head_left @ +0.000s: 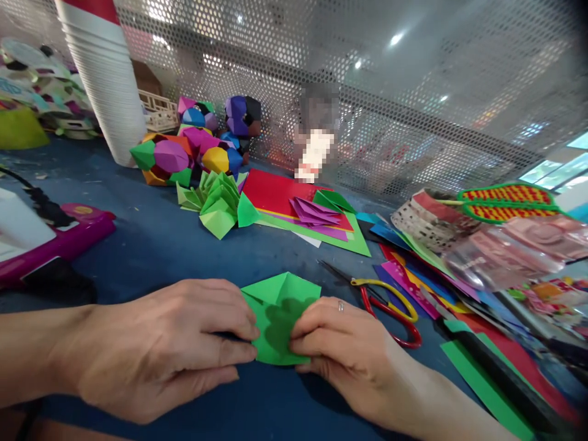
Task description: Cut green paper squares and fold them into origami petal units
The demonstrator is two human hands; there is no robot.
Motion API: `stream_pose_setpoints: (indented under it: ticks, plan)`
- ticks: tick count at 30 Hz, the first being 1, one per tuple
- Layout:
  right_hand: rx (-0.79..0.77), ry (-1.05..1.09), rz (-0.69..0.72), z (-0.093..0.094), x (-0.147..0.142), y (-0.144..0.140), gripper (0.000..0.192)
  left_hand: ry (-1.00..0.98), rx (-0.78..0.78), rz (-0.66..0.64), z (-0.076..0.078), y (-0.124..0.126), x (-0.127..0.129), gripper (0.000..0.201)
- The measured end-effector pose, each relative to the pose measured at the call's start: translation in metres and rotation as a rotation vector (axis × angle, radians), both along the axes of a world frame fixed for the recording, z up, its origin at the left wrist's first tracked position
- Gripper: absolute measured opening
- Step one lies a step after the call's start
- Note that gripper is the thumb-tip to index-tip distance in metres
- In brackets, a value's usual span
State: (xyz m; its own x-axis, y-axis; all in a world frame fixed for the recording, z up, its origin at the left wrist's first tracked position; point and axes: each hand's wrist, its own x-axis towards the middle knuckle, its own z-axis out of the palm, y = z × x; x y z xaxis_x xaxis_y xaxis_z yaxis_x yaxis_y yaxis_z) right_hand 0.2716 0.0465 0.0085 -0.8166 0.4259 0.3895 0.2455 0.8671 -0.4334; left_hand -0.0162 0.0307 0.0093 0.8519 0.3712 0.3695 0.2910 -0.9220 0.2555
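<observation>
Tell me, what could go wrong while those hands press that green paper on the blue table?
The scissors lie open right beside the right hand, so a sideways slide might catch a blade. The green paper is pinched between the right hand and the left hand; uneven pressure could skew the crease. Loose colored sheets nearby might get swept off.

No writing can be read anywhere in view. The packets [514, 245] at the right carry print, but it is too blurred to make out.
</observation>
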Motion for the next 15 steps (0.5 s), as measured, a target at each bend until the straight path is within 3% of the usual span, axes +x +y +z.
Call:
stream_pose_setpoints:
  ticks: [7,11,15]
  plan:
    - [-0.297,0.103,-0.198,-0.004,-0.015,-0.002,0.012,-0.053,0.000,-0.014,-0.001,0.001,0.003,0.021]
    - [-0.348,0.043,-0.418,-0.005,-0.025,-0.007,0.016,-0.177,0.036,-0.028,-0.006,-0.001,0.004,0.026]
    - [-0.339,-0.022,-0.504,-0.006,-0.032,-0.008,0.016,-0.191,0.029,-0.001,-0.009,-0.005,0.005,0.028]
